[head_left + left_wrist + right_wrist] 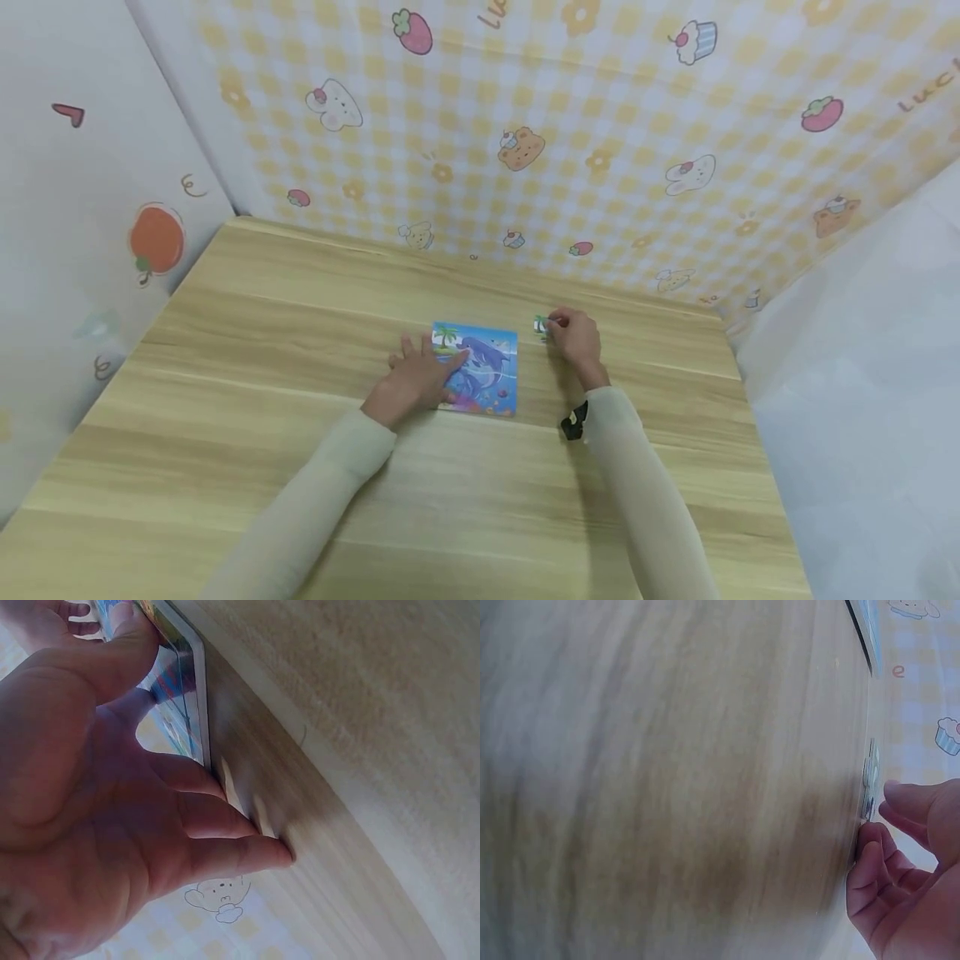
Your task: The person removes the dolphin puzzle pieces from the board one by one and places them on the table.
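A square dolphin picture puzzle with a pale rim lies flat on the wooden table. At its left side is my left hand, fingers spread. The thumb rests on the picture; in the left wrist view, fingertips of this hand touch the table beside the board's edge. To the right of the board, my right hand pinches the edge of a small puzzle piece with a palm tree on it. In the right wrist view this piece appears edge-on at the fingertips of the right hand, its other fingers curled.
The wooden table ends at a yellow checked cloth wall behind, with white panels at left and right. A black object is at the right sleeve's cuff.
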